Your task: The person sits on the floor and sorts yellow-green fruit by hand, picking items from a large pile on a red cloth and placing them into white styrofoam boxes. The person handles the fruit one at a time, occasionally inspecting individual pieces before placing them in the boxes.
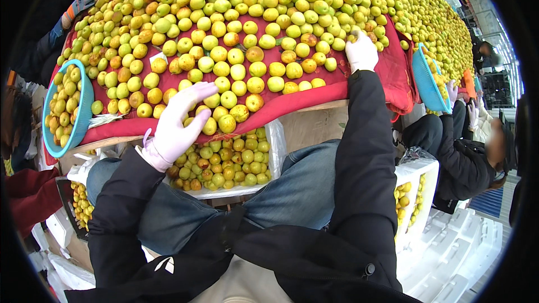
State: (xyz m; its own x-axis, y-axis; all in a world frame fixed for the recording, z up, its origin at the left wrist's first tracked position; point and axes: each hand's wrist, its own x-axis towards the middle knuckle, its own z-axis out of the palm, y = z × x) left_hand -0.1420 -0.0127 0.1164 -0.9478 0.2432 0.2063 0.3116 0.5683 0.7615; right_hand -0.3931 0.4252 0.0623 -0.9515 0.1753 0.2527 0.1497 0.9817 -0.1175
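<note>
A broad heap of green-yellow jujubes, some blotched brown, covers a table draped in red cloth. My left hand, in a pale thin glove, is at the near edge with fingers stretched out and thumb apart; several jujubes lie beside its fingertips. My right hand, gloved alike, reaches farther in at the right; its fingers are curled down on a brown-tinged jujube at the heap's edge. Below the table edge, between my knees, stands a white foam box filled with jujubes.
A blue basket of jujubes stands at the left edge, another blue basket tilts at the right. A white foam box with fruit is by my right side, near stacked white boxes. Co-workers' gloved hands show at far left and right.
</note>
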